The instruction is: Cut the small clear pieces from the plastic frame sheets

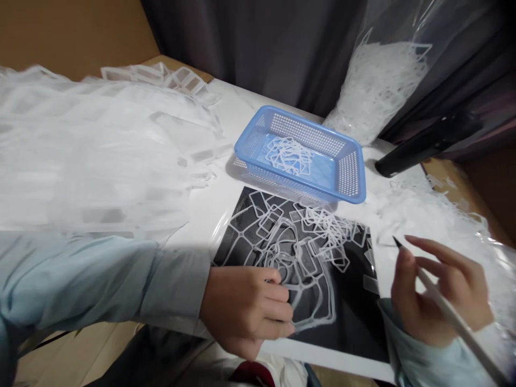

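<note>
A black sheet (350, 312) lies on the white table, with thin white rectangular frames (332, 228) and web-like white pieces (308, 298) scattered over it. Over the sheet's lower left part rests my left hand (252, 309), fingers curled and pressed together; whatever they may hold is hidden. My right hand (443, 285), to the right of the sheet, grips a slim pale tool (451, 317) with a dark pointed tip. The tip points up and to the left, apart from the white pieces.
Beyond the sheet stands a blue basket (350, 156) with white frames inside. Clear plastic with pale pieces (92, 156) covers the left. A filled clear bag (379, 80) and a black cylinder (419, 148) stand back right; more white pieces (435, 215) lie right.
</note>
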Demonstrator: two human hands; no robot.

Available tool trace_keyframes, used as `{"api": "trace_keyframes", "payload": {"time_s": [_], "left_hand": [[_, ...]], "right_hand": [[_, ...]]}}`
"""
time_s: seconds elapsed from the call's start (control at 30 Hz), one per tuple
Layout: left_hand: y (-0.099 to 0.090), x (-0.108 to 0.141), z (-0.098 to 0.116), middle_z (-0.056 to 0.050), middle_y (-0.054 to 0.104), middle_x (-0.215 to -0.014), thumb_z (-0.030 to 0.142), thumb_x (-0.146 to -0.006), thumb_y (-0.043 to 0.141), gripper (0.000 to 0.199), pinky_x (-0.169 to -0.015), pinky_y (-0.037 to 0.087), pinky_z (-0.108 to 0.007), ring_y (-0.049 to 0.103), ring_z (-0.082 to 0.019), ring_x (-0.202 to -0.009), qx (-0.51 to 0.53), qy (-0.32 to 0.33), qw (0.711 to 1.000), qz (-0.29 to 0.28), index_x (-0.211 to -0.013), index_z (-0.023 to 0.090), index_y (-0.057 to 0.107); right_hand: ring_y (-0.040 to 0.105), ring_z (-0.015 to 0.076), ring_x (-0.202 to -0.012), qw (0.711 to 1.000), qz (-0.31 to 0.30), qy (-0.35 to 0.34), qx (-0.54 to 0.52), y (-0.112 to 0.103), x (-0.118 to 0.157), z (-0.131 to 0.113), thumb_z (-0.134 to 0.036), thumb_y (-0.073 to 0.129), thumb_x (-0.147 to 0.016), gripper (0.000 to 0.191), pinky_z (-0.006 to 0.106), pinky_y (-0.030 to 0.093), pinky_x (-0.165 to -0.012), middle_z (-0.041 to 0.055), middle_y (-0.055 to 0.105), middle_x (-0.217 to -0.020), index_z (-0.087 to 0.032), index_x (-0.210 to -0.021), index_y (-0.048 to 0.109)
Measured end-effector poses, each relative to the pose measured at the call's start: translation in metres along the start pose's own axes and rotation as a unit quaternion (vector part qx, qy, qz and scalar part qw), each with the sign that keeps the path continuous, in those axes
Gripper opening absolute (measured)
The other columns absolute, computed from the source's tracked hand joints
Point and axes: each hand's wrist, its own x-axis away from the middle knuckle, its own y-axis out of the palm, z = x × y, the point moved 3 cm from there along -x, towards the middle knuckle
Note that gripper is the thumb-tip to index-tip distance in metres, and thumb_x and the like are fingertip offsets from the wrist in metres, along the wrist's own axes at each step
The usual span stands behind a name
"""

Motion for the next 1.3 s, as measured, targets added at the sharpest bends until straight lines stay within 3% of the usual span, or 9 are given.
{"api": "trace_keyframes", "payload": {"time_s": [0.07,0.23,0.37,0.47,0.63,0.73,0.9,0.97,1.3], "left_hand": [[-0.001,-0.001,0.0,-0.004,0.057,-0.076,0.019,-0.077,0.052,0.031,-0.064,0.039,-0.038,0.043,-0.016,-0.067,-0.01,0.0,1.0,-0.005,-0.101,0.007,0.068],[-0.006,-0.001,0.003,-0.003,0.055,-0.075,0.019,-0.08,0.058,0.024,-0.062,0.037,-0.037,0.043,-0.016,-0.066,-0.049,0.014,0.999,-0.006,-0.098,0.008,0.069],[-0.007,0.0,0.005,-0.001,0.053,-0.071,0.02,-0.079,0.063,0.022,-0.061,0.035,-0.037,0.043,-0.015,-0.063,-0.069,0.034,0.997,-0.005,-0.098,0.01,0.068],[-0.014,-0.006,0.004,0.0,0.056,-0.07,0.017,-0.08,0.059,0.014,-0.066,0.035,-0.038,0.046,-0.015,-0.063,-0.061,-0.001,0.998,0.015,-0.091,0.014,0.066],[-0.062,-0.041,0.003,0.001,0.065,-0.081,0.011,-0.085,0.059,0.01,-0.083,0.034,-0.036,0.058,-0.013,-0.08,0.01,-0.153,0.98,0.127,-0.087,0.018,0.066],[-0.102,-0.071,0.009,0.002,0.066,-0.081,0.012,-0.087,0.063,0.007,-0.084,0.036,-0.033,0.059,-0.012,-0.079,0.011,-0.229,0.963,0.145,-0.089,0.018,0.068],[-0.153,-0.115,0.027,0.002,0.069,-0.085,0.014,-0.086,0.065,0.007,-0.077,0.046,-0.027,0.063,-0.013,-0.081,-0.023,-0.215,0.955,0.201,-0.087,0.019,0.071],[-0.163,-0.127,0.031,0.002,0.069,-0.088,0.018,-0.086,0.064,0.007,-0.076,0.048,-0.027,0.064,-0.014,-0.082,-0.044,-0.212,0.95,0.225,-0.087,0.019,0.071],[-0.185,-0.158,0.03,-0.001,0.071,-0.082,0.029,-0.085,0.067,0.016,-0.07,0.047,-0.023,0.063,-0.012,-0.076,-0.142,-0.231,0.932,0.238,-0.091,0.016,0.074]], "right_hand": [[0.067,0.0241,-0.087,1.0,0.006,0.017,-0.01,0.002,-0.003,0.004,-0.005,0.069,-0.082,0.015,0.032,0.051,-0.071,0.0131,0.07,-0.1,-0.014,-0.082,0.057],[0.064,0.0226,-0.087,0.986,-0.081,0.049,-0.14,0.016,-0.005,0.001,-0.007,0.064,-0.086,0.013,0.035,0.05,-0.074,0.0095,0.066,-0.093,-0.015,-0.079,0.058],[0.062,0.0209,-0.085,0.972,-0.082,0.113,-0.187,0.022,-0.006,0.009,-0.014,0.064,-0.089,0.013,0.036,0.048,-0.077,0.0084,0.064,-0.094,-0.016,-0.077,0.059],[0.061,0.0211,-0.087,0.967,-0.069,0.138,-0.204,0.025,-0.007,0.018,-0.018,0.063,-0.09,0.015,0.037,0.046,-0.079,0.0075,0.064,-0.093,-0.017,-0.076,0.059],[0.06,0.0203,-0.087,0.955,-0.045,0.166,-0.243,0.031,-0.005,0.026,-0.022,0.064,-0.09,0.022,0.035,0.045,-0.079,0.0056,0.063,-0.091,-0.018,-0.07,0.057],[0.059,0.0199,-0.087,0.943,-0.033,0.189,-0.272,0.034,-0.004,0.028,-0.026,0.064,-0.09,0.024,0.034,0.044,-0.08,0.0047,0.062,-0.089,-0.018,-0.069,0.056],[0.058,0.0193,-0.085,0.927,-0.013,0.212,-0.311,0.039,-0.003,0.033,-0.03,0.062,-0.091,0.028,0.034,0.043,-0.081,0.0044,0.062,-0.088,-0.018,-0.067,0.054],[0.058,0.0191,-0.085,0.919,-0.004,0.221,-0.328,0.041,-0.002,0.035,-0.032,0.061,-0.091,0.03,0.033,0.043,-0.081,0.0041,0.061,-0.086,-0.018,-0.066,0.053],[0.057,0.0195,-0.082,0.882,0.033,0.259,-0.392,0.05,0.001,0.045,-0.041,0.062,-0.089,0.033,0.033,0.042,-0.08,0.0045,0.06,-0.083,-0.018,-0.067,0.053]]}}
